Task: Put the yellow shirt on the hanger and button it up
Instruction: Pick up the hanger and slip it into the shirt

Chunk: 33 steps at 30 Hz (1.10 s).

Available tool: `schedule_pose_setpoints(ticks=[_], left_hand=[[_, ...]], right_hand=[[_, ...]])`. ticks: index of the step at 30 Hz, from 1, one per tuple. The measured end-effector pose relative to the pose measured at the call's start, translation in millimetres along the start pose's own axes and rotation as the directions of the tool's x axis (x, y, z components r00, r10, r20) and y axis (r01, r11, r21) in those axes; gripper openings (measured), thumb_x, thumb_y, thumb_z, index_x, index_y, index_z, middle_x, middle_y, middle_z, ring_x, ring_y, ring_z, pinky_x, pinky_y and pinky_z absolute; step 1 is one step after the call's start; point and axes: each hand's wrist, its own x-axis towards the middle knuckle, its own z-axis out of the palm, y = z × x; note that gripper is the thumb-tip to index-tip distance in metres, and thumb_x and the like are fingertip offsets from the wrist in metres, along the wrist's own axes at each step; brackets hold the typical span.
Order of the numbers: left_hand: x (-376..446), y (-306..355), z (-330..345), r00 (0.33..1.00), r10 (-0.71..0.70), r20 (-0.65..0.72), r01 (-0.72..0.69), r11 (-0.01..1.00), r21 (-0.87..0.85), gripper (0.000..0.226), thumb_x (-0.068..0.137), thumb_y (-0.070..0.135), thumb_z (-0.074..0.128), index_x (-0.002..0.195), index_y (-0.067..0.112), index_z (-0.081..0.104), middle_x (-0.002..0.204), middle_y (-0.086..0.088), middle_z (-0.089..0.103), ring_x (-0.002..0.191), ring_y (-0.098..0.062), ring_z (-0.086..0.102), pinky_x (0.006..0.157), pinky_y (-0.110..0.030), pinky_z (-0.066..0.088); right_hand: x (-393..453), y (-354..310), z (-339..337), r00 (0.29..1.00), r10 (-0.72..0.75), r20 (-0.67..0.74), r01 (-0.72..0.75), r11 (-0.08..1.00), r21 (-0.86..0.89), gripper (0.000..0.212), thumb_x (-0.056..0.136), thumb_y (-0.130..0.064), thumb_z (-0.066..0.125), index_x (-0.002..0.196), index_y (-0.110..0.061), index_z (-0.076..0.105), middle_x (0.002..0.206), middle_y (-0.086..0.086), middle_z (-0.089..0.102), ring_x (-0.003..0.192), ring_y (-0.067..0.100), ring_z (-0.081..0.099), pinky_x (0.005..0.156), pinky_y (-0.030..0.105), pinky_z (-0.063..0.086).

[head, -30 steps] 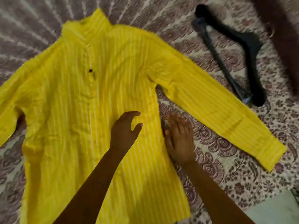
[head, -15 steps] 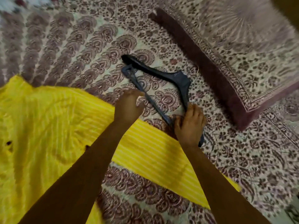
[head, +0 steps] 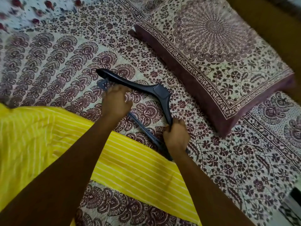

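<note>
Covering the bed, patterned bedspread (maroon print), matching pillow, hands gripping hanger.

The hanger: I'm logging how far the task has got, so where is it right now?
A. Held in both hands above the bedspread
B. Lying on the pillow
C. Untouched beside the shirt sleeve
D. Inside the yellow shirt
A: the left hand and the right hand each grip the dark hanger, clear of the yellow shirt and the pillow.
</note>
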Motion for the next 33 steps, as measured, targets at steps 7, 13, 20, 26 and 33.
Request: schedule_pose_setpoints(ticks=[7, 13, 20, 26, 33], left_hand=[[-42.7, -21.7, -49.1, 0.990, 0.082, -0.116, -0.061, 0.983, 0.173, 0.055, 0.078, 0.028, 0.067, 0.130, 0.017, 0.050, 0.142, -0.011, 0.042, 0.134, -0.031, 0.033, 0.107, -0.045, 0.019], [-97.8, -67.7, -93.2, 0.981, 0.087, -0.172, -0.037, 0.961, 0.273, 0.059, 0.077, 0.028, 0.068, 0.130, 0.015, 0.047, 0.142, -0.015, 0.040, 0.133, -0.035, 0.033, 0.108, -0.051, 0.020], [-179.1, -160.9, -159.2, 0.981, -0.096, -0.168, 0.145, 0.940, 0.309, 0.053, 0.082, 0.034, 0.065, 0.129, 0.016, 0.049, 0.117, -0.018, 0.059, 0.115, -0.035, 0.050, 0.106, -0.048, 0.021], [-235.4, -253.8, -210.4, 0.963, -0.226, -0.149, 0.254, 0.944, 0.211, 0.044, 0.087, 0.035, 0.059, 0.129, 0.022, 0.051, 0.096, -0.016, 0.068, 0.089, -0.037, 0.062, 0.076, -0.042, 0.043], [-280.4, -355.1, -240.1, 0.876, -0.403, -0.264, 0.455, 0.872, 0.182, 0.048, 0.090, 0.040, 0.053, 0.134, 0.024, 0.044, 0.090, -0.017, 0.066, 0.077, -0.037, 0.062, 0.060, -0.038, 0.044]], right_hand=[[-51.2, -12.5, -17.8, 0.980, -0.161, -0.117, 0.162, 0.987, -0.004, 0.029, 0.092, -0.022, 0.046, 0.119, -0.014, 0.050, 0.118, 0.010, 0.049, 0.093, 0.033, 0.060, 0.063, 0.033, 0.035], [-112.8, -44.5, -16.4, 0.911, -0.383, -0.154, 0.381, 0.923, -0.041, 0.030, 0.092, -0.023, 0.049, 0.120, -0.011, 0.053, 0.107, 0.012, 0.054, 0.089, 0.036, 0.056, 0.060, 0.036, 0.039], [-198.8, -113.9, 22.9, 0.769, -0.621, -0.153, 0.619, 0.782, -0.065, 0.035, 0.084, -0.028, 0.051, 0.112, -0.010, 0.061, 0.095, 0.011, 0.063, 0.064, 0.035, 0.060, 0.042, 0.033, 0.043], [-237.4, -191.0, 54.6, 0.651, -0.745, -0.149, 0.743, 0.665, -0.078, 0.043, 0.083, -0.033, 0.039, 0.111, -0.011, 0.064, 0.092, 0.009, 0.066, 0.059, 0.032, 0.061, 0.040, 0.030, 0.044], [-251.3, -276.0, 91.2, 0.475, -0.828, -0.298, 0.804, 0.546, -0.235, 0.030, 0.083, -0.030, 0.045, 0.103, -0.016, 0.064, 0.099, 0.004, 0.067, 0.105, 0.036, 0.056, 0.090, 0.046, 0.035]])
